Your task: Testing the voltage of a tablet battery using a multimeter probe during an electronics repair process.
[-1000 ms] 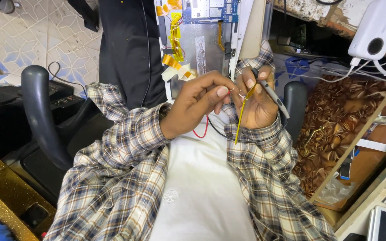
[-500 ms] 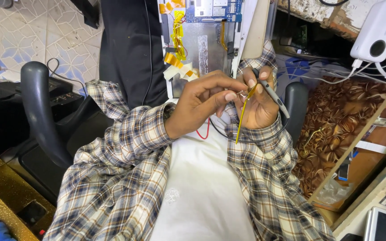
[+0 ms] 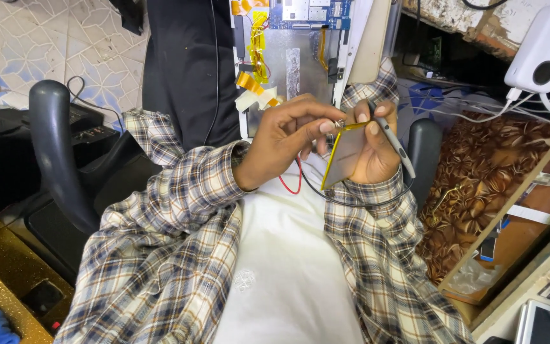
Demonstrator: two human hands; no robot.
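Both hands are raised over my lap. My right hand (image 3: 372, 153) holds a flat silver battery (image 3: 345, 153) with a yellow edge. A grey pen-like tool (image 3: 394, 141) is also tucked between that hand's fingers. My left hand (image 3: 284, 137) pinches the battery's top corner with thumb and forefinger. A red wire (image 3: 293, 189) and a black wire (image 3: 351, 202) hang from the battery in loops over my white shirt. Beyond the hands an opened tablet (image 3: 300, 60) lies on my lap, showing a circuit board and yellow ribbon cables (image 3: 257, 38).
Black chair armrests stand at the left (image 3: 52, 146) and right (image 3: 425, 148). A white device (image 3: 542, 51) with white cables sits top right above a brown patterned cloth (image 3: 479, 191). A gold box (image 3: 1, 274) is bottom left, on a tiled floor (image 3: 52, 44).
The battery has turned from edge-on to show its flat silver face. Both hands stay close together, and my left fingers have shifted to its top corner.
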